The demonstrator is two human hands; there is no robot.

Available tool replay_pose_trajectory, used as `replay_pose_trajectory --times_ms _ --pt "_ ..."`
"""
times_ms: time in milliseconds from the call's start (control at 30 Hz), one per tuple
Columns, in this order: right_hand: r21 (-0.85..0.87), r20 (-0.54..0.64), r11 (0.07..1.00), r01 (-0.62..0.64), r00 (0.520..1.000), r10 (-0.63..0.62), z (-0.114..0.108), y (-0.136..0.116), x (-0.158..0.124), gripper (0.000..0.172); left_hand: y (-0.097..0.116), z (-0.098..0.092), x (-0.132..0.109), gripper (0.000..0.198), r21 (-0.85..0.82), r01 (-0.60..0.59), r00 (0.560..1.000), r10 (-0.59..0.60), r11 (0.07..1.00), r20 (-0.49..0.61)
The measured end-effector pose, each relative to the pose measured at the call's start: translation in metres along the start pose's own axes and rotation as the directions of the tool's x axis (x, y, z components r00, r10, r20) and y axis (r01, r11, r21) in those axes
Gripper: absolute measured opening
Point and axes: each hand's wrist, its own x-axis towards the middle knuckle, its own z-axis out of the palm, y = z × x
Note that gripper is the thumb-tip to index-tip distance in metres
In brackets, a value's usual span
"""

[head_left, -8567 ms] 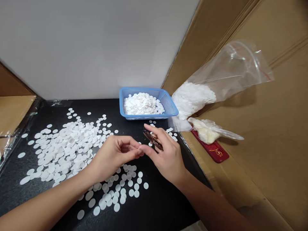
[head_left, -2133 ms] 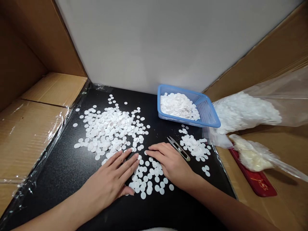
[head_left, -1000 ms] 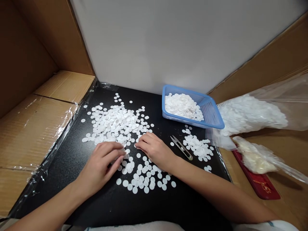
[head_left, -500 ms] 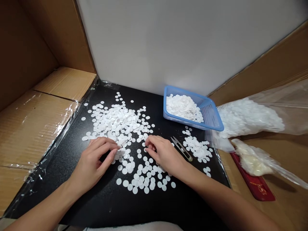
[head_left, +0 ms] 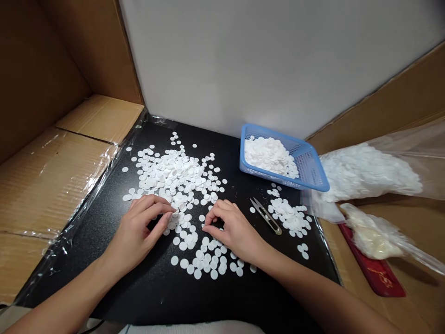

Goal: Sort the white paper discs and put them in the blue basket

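Observation:
Many thin, round white discs [head_left: 174, 171] lie in a heap on the black tabletop, with a looser group [head_left: 208, 260] nearer to me. My left hand [head_left: 142, 225] rests at the heap's near edge, thumb and index finger pinched together at a white disc; the fingertips partly hide it. Across a small gap, my right hand [head_left: 232, 227] hovers above the looser discs. Its thumb and index finger also come together, and the edge of a white disc shows at their tips. The other fingers of both hands are curled.
A blue plastic basket [head_left: 285, 178] holding white discs stands at the back right. Thread snips [head_left: 266, 216] lie beside a small disc pile [head_left: 290, 217]. Further right are a clear bag of discs [head_left: 371, 171], a smaller tied bag [head_left: 375, 236] and a red packet [head_left: 375, 276]. Cardboard [head_left: 52, 181] borders the left.
My right hand has moved slightly left and down, its thumb and index finger now closer to the discs between the hands. My left hand stays nearly in place. The view has shifted slightly.

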Motion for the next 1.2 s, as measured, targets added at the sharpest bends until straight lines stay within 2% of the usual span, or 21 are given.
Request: replay_pose_trajectory --times_ms 167,300,400,500,600,667,733,800,900,1033,1100,1200 --pt "-0.061 -0.021 0.998 -0.003 1.000 0.002 -0.002 -0.001 -0.001 0.014 0.001 0.007 -0.003 0.016 0.067 -0.057 0.998 0.056 0.996 0.017" --pt "-0.062 -0.007 0.998 -0.029 1.000 0.029 -0.003 -0.001 0.000 0.013 0.005 0.017 -0.002 0.016 0.212 -0.137 0.990 0.129 0.968 0.049" --pt "-0.049 -0.001 0.999 -0.017 1.000 0.017 -0.003 0.000 0.001 0.013 0.009 0.023 0.004 0.014 0.309 -0.153 0.986 0.126 0.939 0.105" --pt "-0.102 -0.077 0.994 0.042 0.996 -0.050 -0.002 0.002 -0.002 0.012 0.011 0.024 0.015 0.006 0.349 -0.128 0.984 0.074 0.928 0.164" --pt "-0.226 -0.156 0.963 0.146 0.971 -0.184 0.000 0.004 -0.007 0.010 0.013 0.023 0.027 0.003 0.385 -0.120 0.978 0.041 0.915 0.206" --pt "-0.244 -0.125 0.943 0.227 0.957 -0.263 -0.002 0.007 -0.012 0.008 0.013 0.023 0.033 0.005 0.393 -0.126 0.971 0.033 0.911 0.237" --pt "-0.199 -0.103 0.943 0.267 0.951 -0.291 -0.005 0.012 -0.017 0.007 0.012 0.024 0.038 0.006 0.377 -0.133 0.961 0.027 0.917 0.275" --pt "-0.157 -0.146 0.955 0.253 0.950 -0.276 -0.010 0.019 -0.021 0.008 0.010 0.024 0.042 0.008 0.336 -0.134 0.950 0.025 0.932 0.311" --pt "-0.122 -0.252 0.972 0.200 0.941 -0.225 -0.016 0.031 -0.022 0.012 0.009 0.027 0.047 0.010 0.285 -0.133 0.952 0.042 0.949 0.304" --pt "-0.075 -0.308 0.982 0.174 0.932 -0.189 -0.018 0.038 -0.018 0.013 0.012 0.032 0.053 0.016 0.225 -0.217 0.950 0.153 0.950 0.272" --pt "-0.072 -0.311 0.981 0.181 0.930 -0.195 -0.017 0.037 -0.017 0.013 0.014 0.034 0.053 0.022 0.213 -0.311 0.925 0.244 0.926 0.292" --pt "-0.079 -0.301 0.977 0.199 0.929 -0.214 -0.016 0.034 -0.017 0.013 0.013 0.035 0.048 0.026 0.219 -0.455 0.864 0.369 0.863 0.342"
